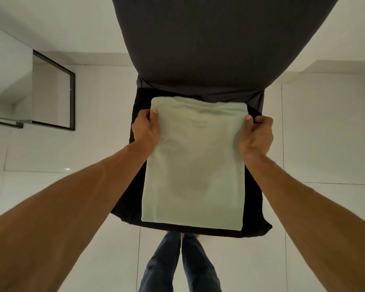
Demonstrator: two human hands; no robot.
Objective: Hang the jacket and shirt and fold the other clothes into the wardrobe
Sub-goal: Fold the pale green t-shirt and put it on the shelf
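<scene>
A folded pale green garment (195,163) lies flat on top of a folded black garment (254,207). The two form a stack held in the air in front of me, above my legs. My left hand (146,131) grips the stack's left edge, thumb on top of the green cloth. On the right edge my right hand (257,137) grips the same way, its thumb on the green cloth and its fingers curled round the black cloth. The fingers under the stack are hidden.
A dark grey fabric-covered surface (194,43) fills the upper middle, just beyond the stack. White floor tiles (72,197) spread all around. A black-framed glass panel (53,91) stands at the left. My jeans-clad legs (179,268) show at the bottom.
</scene>
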